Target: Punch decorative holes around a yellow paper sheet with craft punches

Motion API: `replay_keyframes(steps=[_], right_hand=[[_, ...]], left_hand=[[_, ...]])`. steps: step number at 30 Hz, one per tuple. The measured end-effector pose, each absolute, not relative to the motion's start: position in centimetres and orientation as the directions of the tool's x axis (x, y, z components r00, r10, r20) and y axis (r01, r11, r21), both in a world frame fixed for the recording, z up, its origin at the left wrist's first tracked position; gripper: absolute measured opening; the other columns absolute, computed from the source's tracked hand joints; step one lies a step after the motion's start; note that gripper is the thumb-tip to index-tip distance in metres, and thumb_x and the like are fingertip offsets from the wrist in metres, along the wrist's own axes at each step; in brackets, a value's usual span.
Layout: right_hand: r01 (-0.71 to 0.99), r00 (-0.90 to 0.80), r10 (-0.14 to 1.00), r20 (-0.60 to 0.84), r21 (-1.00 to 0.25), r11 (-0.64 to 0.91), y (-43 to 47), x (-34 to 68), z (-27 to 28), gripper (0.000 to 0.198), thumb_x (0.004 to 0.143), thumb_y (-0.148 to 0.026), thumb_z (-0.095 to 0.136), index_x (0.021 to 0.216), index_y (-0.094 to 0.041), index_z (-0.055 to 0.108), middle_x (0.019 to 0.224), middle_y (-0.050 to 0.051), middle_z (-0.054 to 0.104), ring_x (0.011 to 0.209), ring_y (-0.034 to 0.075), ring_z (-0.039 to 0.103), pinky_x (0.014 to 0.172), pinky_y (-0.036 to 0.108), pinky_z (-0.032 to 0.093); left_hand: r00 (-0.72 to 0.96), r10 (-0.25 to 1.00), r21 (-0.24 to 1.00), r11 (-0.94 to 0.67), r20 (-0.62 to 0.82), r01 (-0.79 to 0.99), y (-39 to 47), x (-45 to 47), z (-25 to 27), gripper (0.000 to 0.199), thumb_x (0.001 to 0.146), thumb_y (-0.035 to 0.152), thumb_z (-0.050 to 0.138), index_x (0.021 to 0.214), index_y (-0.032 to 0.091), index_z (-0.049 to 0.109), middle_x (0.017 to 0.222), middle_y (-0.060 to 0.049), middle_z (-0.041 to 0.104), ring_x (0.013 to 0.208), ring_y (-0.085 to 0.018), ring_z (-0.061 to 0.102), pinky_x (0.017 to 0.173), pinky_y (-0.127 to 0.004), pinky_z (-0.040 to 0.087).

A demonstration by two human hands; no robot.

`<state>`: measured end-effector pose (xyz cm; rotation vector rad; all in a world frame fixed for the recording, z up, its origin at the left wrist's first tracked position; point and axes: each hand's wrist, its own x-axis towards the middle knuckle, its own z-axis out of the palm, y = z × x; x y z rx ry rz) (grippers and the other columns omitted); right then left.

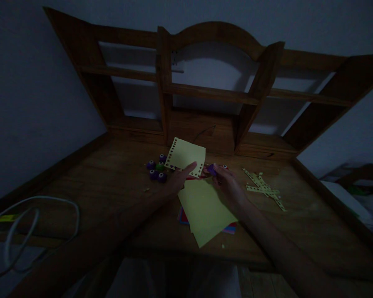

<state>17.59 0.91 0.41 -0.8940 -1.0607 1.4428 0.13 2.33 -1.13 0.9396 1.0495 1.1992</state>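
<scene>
My left hand [180, 179] pinches the lower edge of a pale yellow sheet of paper [186, 154], tilted up off the desk. Small punched holes run along the sheet's left and lower edges. Fingers of my right hand [226, 182] are closed around a purple paper punch [211, 169] by the sheet's lower right corner. Whether the paper sits in the punch's slot I cannot tell. Below both hands lie larger yellow sheets [207, 211] on a stack of coloured paper [185, 217]. Left of the sheet stand several purple punches [153, 174] around a green punch [160, 166].
Punched yellow strips [264, 188] lie crossed on the wooden desk [298, 223] at the right. A wooden shelf unit [209, 95] rises along the back. At the left is a looped white cable [77, 215]. Paper scraps [146, 189] dot the desktop. The light is dim.
</scene>
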Motion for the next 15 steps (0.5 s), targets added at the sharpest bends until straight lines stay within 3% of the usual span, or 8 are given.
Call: replay_keyframes(steps=[6, 12, 15], right_hand=[[-0.342, -0.089, 0.996, -0.012, -0.939, -0.042, 1.27, 18.03, 0.08, 0.021, 0.076, -0.043, 0.068, 0.075, -0.022, 0.07, 0.079, 0.0, 0.066, 0.053, 0.01, 0.04, 0.045, 0.025, 0.024], [-0.345, -0.107, 0.994, 0.016, -0.938, -0.022, 1.2, 18.03, 0.23, 0.023, 0.077, -0.045, 0.067, 0.078, -0.021, 0.07, 0.087, 0.002, 0.068, 0.056, 0.011, 0.044, 0.046, 0.026, 0.026], [-0.342, -0.088, 0.996, 0.015, -0.939, -0.016, 1.22, 18.13, 0.41, 0.025, 0.075, -0.047, 0.068, 0.078, -0.022, 0.07, 0.088, 0.003, 0.07, 0.056, 0.011, 0.045, 0.047, 0.026, 0.028]], left_hand=[[0.05, 0.992, 0.948, 0.127, -0.117, -0.293, 2.81, 0.49, -1.66, 0.047, 0.07, 0.049, 0.07, 0.1, 0.013, 0.064, 0.079, -0.009, 0.07, 0.064, -0.023, 0.068, 0.06, -0.033, 0.054], [0.092, 0.995, 0.944, -0.012, 0.044, -0.33, 2.99, 0.51, -1.26, 0.04, 0.074, 0.044, 0.068, 0.096, 0.011, 0.064, 0.079, -0.009, 0.069, 0.058, -0.016, 0.064, 0.057, -0.029, 0.054], [0.128, 0.99, 0.942, -0.006, 0.052, -0.337, 2.84, 0.47, -0.91, 0.043, 0.073, 0.044, 0.069, 0.102, 0.012, 0.061, 0.085, -0.008, 0.068, 0.053, -0.014, 0.061, 0.056, -0.031, 0.055]])
